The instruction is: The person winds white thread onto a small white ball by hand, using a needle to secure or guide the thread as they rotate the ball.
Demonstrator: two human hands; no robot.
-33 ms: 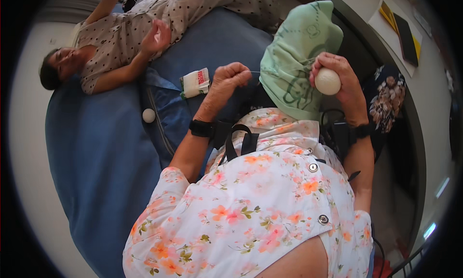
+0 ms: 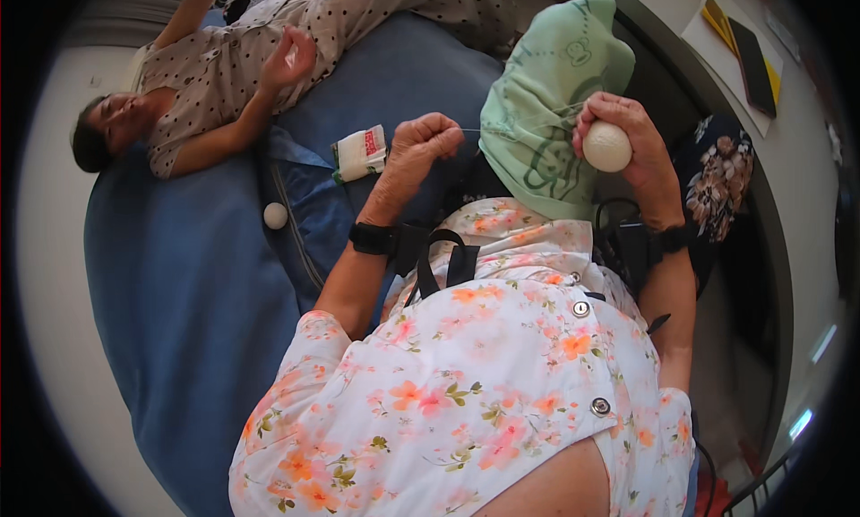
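Note:
My left hand (image 2: 423, 147) is closed in a pinch on a thin pale thread (image 2: 471, 130). Stretched across a green cloth (image 2: 546, 87) with dark line drawings, which is draped over my lap, the thread runs toward my right hand (image 2: 634, 132). That hand is closed, its fingers curled around an off-white ball (image 2: 606, 148) with a finely textured surface. Whether the thread comes off this ball or is only gripped beside it, I cannot tell. Black bands are strapped around both my wrists.
On the blue cushion (image 2: 188, 284) to the left lie a smaller white ball (image 2: 275, 216) and a white, red and green packet (image 2: 360, 153). Another person (image 2: 224, 87) reclines at the far left, one hand raised. A dark phone-like slab (image 2: 751, 69) lies on paper at the far right.

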